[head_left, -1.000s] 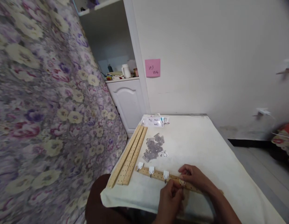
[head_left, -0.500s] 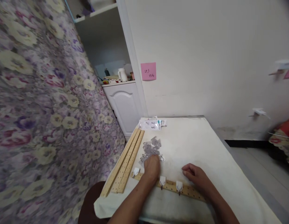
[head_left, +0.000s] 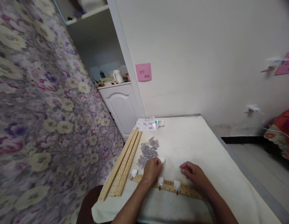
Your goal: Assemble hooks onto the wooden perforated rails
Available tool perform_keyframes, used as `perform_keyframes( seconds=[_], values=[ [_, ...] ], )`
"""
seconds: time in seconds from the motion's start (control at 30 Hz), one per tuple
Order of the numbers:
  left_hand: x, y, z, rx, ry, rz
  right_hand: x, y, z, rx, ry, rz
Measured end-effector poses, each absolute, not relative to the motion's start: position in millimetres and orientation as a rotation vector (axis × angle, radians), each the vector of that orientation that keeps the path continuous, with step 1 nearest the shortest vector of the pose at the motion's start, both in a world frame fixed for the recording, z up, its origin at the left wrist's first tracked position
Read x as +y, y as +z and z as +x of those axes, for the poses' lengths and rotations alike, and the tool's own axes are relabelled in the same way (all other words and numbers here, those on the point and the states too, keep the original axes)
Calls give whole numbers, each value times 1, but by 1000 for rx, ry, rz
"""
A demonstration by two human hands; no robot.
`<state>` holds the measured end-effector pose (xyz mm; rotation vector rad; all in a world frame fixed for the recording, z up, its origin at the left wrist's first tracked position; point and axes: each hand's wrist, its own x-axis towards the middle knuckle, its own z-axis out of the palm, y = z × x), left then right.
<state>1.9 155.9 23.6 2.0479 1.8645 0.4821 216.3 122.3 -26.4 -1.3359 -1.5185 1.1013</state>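
Observation:
My left hand (head_left: 152,170) is closed, its fingertips pinching a white adhesive hook (head_left: 162,160) just beyond the strip. Under its wrist lies a narrow wooden strip (head_left: 169,185) with rows of small holes. Three white hooks sit along this strip: one at its left end (head_left: 134,173), one near the middle (head_left: 160,181) and one farther right (head_left: 177,185). Over the strip's right part rests my right hand (head_left: 193,172), fingers loosely curled, thumb slightly apart, with nothing visible in it. A pile of clear-backed metal hooks (head_left: 148,151) lies beyond my left hand.
Several more perforated wooden strips (head_left: 126,165) lie side by side along the table's left edge. Packaged hooks (head_left: 148,124) are at the far left corner of the cloth-covered table (head_left: 193,137). A floral curtain (head_left: 53,118) hangs at the left, beside a white cabinet (head_left: 122,105).
My left hand has drawn back from the pile of hooks and turned slightly right, a white hook now showing at its fingertips. My right hand has barely moved. The view has shifted slightly.

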Motion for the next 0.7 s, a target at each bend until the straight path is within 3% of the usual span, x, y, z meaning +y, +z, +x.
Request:
perform_keyframes(
  seconds=[0.33, 0.7],
  values=[
    [121, 39, 29, 1351, 711, 1955, 118, -10, 215, -1328, 1182, -1294],
    [71, 26, 55, 1230, 784, 1657, 106, 4, 228, -1400, 1340, -1148]
  ],
)
